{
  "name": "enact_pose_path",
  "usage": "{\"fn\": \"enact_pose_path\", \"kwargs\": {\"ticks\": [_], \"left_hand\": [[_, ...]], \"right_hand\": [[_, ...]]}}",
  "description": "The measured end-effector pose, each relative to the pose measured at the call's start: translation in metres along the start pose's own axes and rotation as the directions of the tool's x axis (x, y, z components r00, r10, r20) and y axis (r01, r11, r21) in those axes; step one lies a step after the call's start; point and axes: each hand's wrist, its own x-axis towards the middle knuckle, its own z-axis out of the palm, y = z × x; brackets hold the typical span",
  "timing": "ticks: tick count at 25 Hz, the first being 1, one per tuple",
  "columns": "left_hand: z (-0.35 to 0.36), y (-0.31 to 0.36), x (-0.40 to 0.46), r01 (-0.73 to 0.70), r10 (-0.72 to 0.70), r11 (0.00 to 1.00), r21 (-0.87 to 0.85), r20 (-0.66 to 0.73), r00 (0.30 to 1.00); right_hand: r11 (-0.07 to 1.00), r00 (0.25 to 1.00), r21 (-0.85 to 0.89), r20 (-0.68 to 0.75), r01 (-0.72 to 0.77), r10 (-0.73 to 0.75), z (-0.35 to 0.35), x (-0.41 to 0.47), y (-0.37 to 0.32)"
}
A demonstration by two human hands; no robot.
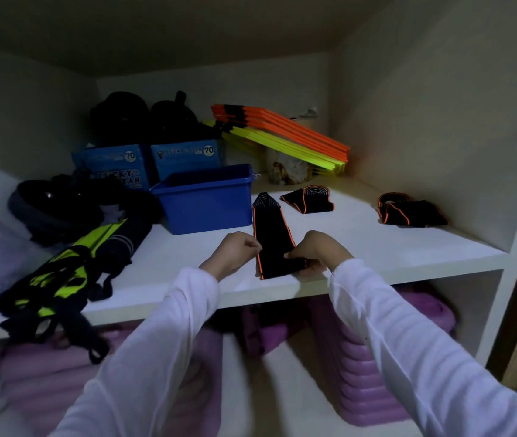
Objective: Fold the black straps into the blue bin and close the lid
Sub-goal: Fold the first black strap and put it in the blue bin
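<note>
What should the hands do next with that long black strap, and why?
Probably fold the near end up over the rest. Both hands, left hand and right hand, pinch the long strap, which lies flat beside the open blue bin.

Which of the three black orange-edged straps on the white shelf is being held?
The long strap laid flat right of the blue plastic bin, pinched by the left hand and right hand. The other two lie untouched.
</note>
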Motion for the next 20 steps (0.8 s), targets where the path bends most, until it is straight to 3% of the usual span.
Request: {"fn": "enact_pose_path", "kwargs": {"ticks": [5,8,12,17,20], "left_hand": [[-0.001,0.002,-0.016,-0.016,0.018,0.996,-0.085,0.017,1.000],[-0.002,0.003,-0.027,-0.024,0.042,0.990,-0.137,0.127,0.991],[-0.007,-0.001,-0.034,0.061,0.037,0.910,-0.410,0.226,0.974],[-0.006,0.007,-0.042,0.027,0.055,0.938,-0.345,0.225,0.973],[-0.004,0.007,-0.040,0.061,0.044,0.912,-0.406,0.245,0.969]], "right_hand": [[0.998,1.000,0.066,-0.016,-0.018,0.019,0.000,-0.008,0.001],[0.994,0.999,0.106,-0.049,0.012,-0.007,0.000,-0.011,0.005],[0.993,0.998,0.117,-0.064,0.033,-0.026,-0.001,-0.013,0.007],[0.998,0.994,0.039,-0.100,0.054,-0.050,-0.002,-0.021,0.007],[0.999,0.993,-0.003,-0.103,0.054,-0.054,-0.004,-0.023,0.006]]}}
